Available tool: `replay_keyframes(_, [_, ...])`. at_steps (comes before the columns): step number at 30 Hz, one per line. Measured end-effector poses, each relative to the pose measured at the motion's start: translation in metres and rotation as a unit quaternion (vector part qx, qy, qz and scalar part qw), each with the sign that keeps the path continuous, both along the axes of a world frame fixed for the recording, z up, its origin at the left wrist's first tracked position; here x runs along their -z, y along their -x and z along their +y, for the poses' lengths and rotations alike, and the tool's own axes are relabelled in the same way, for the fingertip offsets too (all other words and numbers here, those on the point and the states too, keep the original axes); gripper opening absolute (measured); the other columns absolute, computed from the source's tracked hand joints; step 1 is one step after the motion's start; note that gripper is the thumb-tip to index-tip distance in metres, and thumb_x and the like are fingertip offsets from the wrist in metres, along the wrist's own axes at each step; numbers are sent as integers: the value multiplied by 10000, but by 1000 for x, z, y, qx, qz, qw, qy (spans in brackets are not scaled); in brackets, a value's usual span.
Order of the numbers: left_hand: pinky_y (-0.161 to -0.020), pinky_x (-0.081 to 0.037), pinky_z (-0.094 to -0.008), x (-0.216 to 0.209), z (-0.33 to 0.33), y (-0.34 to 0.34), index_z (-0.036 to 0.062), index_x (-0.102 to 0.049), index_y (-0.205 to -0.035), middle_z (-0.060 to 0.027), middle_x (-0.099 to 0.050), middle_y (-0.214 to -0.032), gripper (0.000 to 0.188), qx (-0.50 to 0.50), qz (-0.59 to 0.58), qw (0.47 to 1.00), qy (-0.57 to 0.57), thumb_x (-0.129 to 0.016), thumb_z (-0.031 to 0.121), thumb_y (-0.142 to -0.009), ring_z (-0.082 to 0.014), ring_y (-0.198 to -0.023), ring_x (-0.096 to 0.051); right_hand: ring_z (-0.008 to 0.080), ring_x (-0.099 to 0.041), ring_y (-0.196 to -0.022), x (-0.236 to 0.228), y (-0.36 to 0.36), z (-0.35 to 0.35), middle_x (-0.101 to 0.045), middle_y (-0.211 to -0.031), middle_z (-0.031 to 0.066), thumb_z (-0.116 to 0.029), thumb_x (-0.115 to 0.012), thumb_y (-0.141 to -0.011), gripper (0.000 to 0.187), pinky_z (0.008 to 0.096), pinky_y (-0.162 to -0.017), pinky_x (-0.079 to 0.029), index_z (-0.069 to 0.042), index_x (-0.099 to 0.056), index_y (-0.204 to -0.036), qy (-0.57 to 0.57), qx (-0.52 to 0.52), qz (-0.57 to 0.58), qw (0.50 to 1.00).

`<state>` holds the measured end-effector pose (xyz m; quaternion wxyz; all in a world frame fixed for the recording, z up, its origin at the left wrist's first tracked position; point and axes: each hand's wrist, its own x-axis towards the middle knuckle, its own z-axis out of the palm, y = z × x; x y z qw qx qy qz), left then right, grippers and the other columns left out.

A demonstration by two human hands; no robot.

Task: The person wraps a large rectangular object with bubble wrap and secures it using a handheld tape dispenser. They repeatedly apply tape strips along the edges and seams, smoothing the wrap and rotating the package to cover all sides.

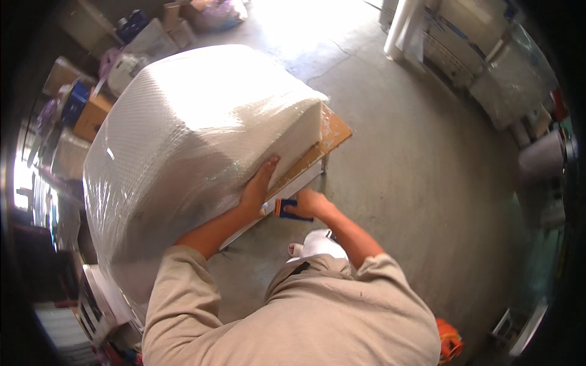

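Your right hand was curled around a small dark-blue object with an orange end; its exact kind was hard to make out. It sat on the left side of your fist, its orange end toward the board's near edge, though whether it touched there could not be told. It looked light and stiff, best held around its body. Your left hand lay against the near side of the wrapped bundle, fingers extended, pressing rather than grasping. The bundle stood to your left and ahead, on a worn brown board whose corner stuck out past the wrap. It was bulky and probably heavy, with a slick, cushioned skin over something firm, perhaps fragile; broad palms low on its sides would have held better than a pinch of loose film.
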<state>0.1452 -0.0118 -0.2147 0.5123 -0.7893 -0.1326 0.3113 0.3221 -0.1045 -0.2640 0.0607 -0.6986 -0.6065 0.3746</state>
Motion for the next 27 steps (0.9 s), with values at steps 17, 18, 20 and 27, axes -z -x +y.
replay_keyframes(17, [-1249, -233, -582, 105, -97, -19, -37, -426, -1516, -296, -410, -1575, 737, -237, -654, 620, 363, -638, 367, -937, -467, -1496, -340, 111, -602, -707, 68, -27, -183, -695, -786, 68, -445, -728, -968, 526, 331, -633, -502, 77, -742, -907, 115, 174, 251, 945])
replay_keyframes(18, [-1217, -290, -576, 112, -126, -9, -32, -444, -1509, -296, -451, -1540, 723, -301, -674, 555, 383, -628, 389, -951, -471, -1451, -398, 96, -585, -693, 79, -34, -189, -688, -781, 55, -427, -720, -983, 506, 316, -620, -489, 72, -737, -907, 107, 188, 260, 941])
replay_keyframes(20, [-1155, -384, -554, 115, -172, 18, 9, -484, -1500, -286, -541, -1463, 679, -408, -691, 435, 409, -596, 437, -984, -458, -1364, -505, 95, -575, -682, 79, -28, -182, -689, -789, 48, -412, -718, -989, 495, 307, -622, -487, 79, -737, -930, 104, 148, 260, 948])
replay_keyframes(27, [-941, -530, -471, 169, -318, 283, 94, -750, -1108, -196, -745, -1098, 355, -490, -824, 5, 283, -556, 377, -1017, -360, -1058, -709, 184, -658, -673, 62, 99, -124, -718, -741, 135, -569, -698, -942, 616, 370, -639, -509, 42, -758, -897, 103, -116, 165, 974])
